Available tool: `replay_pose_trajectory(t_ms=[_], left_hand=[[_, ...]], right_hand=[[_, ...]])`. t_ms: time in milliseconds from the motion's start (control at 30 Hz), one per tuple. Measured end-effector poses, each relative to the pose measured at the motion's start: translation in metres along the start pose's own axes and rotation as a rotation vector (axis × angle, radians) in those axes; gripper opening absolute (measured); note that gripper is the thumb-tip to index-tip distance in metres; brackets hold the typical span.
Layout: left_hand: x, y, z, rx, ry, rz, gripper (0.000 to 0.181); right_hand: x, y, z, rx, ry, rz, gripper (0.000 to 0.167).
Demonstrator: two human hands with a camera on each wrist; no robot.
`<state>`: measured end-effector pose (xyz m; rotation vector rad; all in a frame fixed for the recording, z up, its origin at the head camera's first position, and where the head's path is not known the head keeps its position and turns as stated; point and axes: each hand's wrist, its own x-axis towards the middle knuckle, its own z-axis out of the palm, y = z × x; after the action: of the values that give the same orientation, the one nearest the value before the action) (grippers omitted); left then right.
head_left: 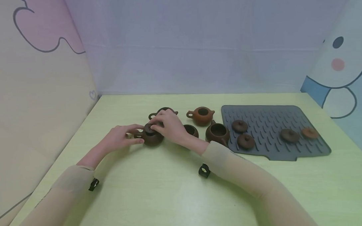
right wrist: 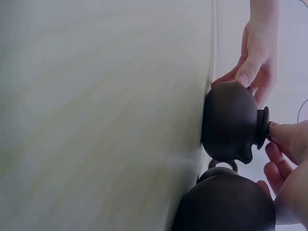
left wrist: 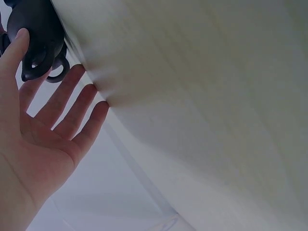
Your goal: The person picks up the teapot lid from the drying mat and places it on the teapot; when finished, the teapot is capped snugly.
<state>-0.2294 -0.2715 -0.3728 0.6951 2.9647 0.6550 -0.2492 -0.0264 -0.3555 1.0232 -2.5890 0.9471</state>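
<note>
Item 1, lid [head_left: 148, 128]: small, dark, round, with a knob; located at the mouth of the near-left teapot, knob upward. Whether it is fully seated cannot be told.

Item 2, teapot [head_left: 152, 140]: dark, upright on the table [head_left: 142, 197]. Long axis from handle to spout runs left to right; handle toward the left hand, spout toward the right, as the right wrist view shows.

Item 3, right hand [head_left: 170, 125]: nearer the lid; thumb and finger pinch its knob from above and from the right, so the lid lies directly below these fingers.

Item 4, left hand [head_left: 122, 138]: at the handle end, thumb touching the pot, other fingers extended and spread, no clenched grip; it lies beside the pot, lower than the knob.

Surrounding stock: a dark pot [head_left: 161, 110] behind, partly hidden; a lidless pot [head_left: 195, 131] past the right forearm; a reddish pot [head_left: 202, 117]; a brown pot [head_left: 217, 134] just left of the grey mat [head_left: 266, 123], on which rest four loose lids, the nearest to the viewer [head_left: 246, 141] dark brown, the rightmost [head_left: 309, 132] reddish.
</note>
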Motion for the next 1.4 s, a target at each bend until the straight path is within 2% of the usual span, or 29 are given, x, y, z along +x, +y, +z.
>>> replay_pose_trajectory(t_ms=[600, 1067, 1400], left_hand=[[0.0001, 0.001, 0.0001, 0.016, 0.002, -0.007, 0.053], [-0.0001, -0.0001, 0.0007, 0.009, -0.008, -0.03, 0.054], [-0.0005, -0.0008, 0.0004, 0.016, -0.012, -0.016, 0.055]], right_hand=[[0.0021, -0.0023, 0.0018, -0.08, -0.096, 0.021, 0.017], [0.0023, -0.0013, 0.0045, -0.071, -0.1, 0.043, 0.017], [-0.0002, -0.0015, 0.0027, -0.071, -0.093, 0.037, 0.02]])
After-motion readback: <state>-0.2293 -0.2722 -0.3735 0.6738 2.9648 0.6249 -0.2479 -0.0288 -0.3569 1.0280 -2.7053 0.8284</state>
